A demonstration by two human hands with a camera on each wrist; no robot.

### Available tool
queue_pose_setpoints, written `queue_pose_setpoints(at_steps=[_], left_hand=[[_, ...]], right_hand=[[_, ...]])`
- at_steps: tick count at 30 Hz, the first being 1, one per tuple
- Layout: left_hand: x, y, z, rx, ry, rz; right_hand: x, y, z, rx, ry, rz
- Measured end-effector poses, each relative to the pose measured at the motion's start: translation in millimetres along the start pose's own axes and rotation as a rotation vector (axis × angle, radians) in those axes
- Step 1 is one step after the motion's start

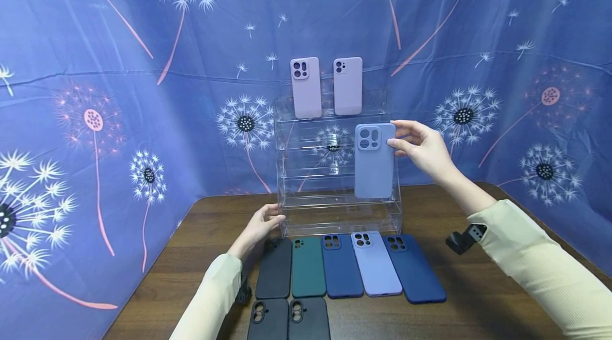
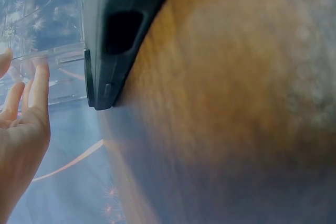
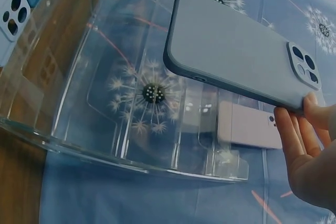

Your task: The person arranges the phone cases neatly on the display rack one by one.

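Nearest me, matte soft-looking phone cases lie flat on the dark wood-grain table (image 1: 478, 297): two black ones (image 1: 268, 320) at the front edge, then a row of black, dark green (image 1: 308, 267), navy, lavender (image 1: 376, 264) and navy just in front of the stand. All are rounded rectangles with camera cut-outs.

My left hand (image 1: 258, 227) reaches forward low over the table, wrist bent, fingers straight and slightly spread, their tips resting against the lower left corner of the clear acrylic stand (image 1: 334, 212); it grips nothing. The stand is glossy, transparent and stepped in tiers.

Higher up, my right hand (image 1: 421, 147) is raised with the forearm angled up from the right. Its thumb and fingers pinch the blue-grey case (image 1: 374, 162) at its upper right edge, beside the camera cut-out. The case hangs upright in front of the stand's right side, most of it below and left of the fingers.

Farthest, two pale pink cases (image 1: 306, 87) stand upright on the top tier.
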State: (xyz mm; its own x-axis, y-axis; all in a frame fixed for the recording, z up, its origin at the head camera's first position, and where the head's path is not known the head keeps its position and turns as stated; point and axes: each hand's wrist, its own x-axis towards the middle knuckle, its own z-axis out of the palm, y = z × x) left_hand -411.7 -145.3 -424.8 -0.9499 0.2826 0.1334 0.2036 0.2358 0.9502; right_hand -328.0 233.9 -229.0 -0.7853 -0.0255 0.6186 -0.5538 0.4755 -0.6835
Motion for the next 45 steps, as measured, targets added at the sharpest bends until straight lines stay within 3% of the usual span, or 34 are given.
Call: queue_pose_setpoints(at_steps=[9,18,21,28,30,38,45], left_hand=[[-0.9,1.1,-2.4,0.009,0.002,-0.001],[-6.9,11.1,-4.4,-0.006,-0.014,-0.008],[-13.5,21.4,-4.3,0.010,-0.025,-0.015],[-9.9,16.0,-4.5,-0.009,-0.018,0.001],[-12.0,21.5,-3.5,-0.017,-0.023,-0.008],[-1.5,2.3,-4.0,-0.022,-0.008,0.012],[0.9,0.8,-3.6,0.003,-0.044,0.002]], right_hand=[[12,-22,1,0.011,0.060,-0.030],[47,-5,4,0.083,0.128,-0.078],[51,-13,6,0.089,0.139,-0.072],[64,-22,9,0.076,0.195,-0.062],[67,-27,10,0.072,0.215,-0.069],[95,-6,16,0.028,0.267,-0.070],[110,6,17,0.049,0.309,-0.017]])
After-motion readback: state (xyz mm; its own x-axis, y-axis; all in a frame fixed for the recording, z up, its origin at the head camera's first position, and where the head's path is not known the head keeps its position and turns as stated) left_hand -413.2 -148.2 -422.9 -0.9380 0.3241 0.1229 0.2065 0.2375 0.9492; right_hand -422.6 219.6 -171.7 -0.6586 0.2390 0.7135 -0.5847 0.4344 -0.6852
